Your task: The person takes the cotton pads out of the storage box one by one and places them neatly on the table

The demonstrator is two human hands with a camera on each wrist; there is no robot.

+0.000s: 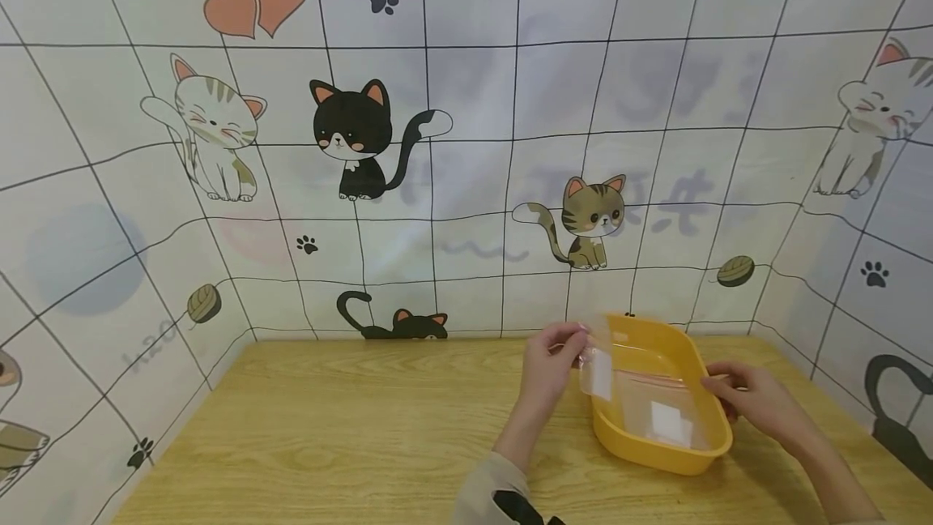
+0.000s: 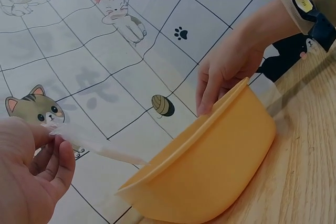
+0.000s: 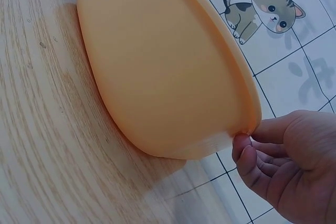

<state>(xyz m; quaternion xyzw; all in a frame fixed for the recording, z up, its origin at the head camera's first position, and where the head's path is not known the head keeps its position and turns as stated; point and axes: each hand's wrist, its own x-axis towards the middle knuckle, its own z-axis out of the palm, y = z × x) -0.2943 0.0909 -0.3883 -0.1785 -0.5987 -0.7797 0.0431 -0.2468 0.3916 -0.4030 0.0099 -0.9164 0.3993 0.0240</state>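
A yellow plastic basin (image 1: 649, 456) stands on the wooden table, right of centre in the head view. Pinched between the thumb and fingers of my left hand (image 1: 547, 363) is a clear zip bag (image 1: 599, 371) with a white label, hanging at the basin's left rim. In the left wrist view this bag (image 2: 110, 149) slants from the fingertips to the rim. Inside the basin lies another clear zip bag (image 1: 634, 407), with a white label and reddish lines along its top. My right hand (image 1: 758, 402) grips the basin's right rim, thumb and fingers at the edge (image 3: 249, 132).
The pale wooden table (image 1: 350, 428) stretches to the left of the basin. Behind and at both sides hangs a white gridded cloth (image 1: 466, 177) printed with cats, paw prints and hearts. The basin's far end comes close to this backdrop.
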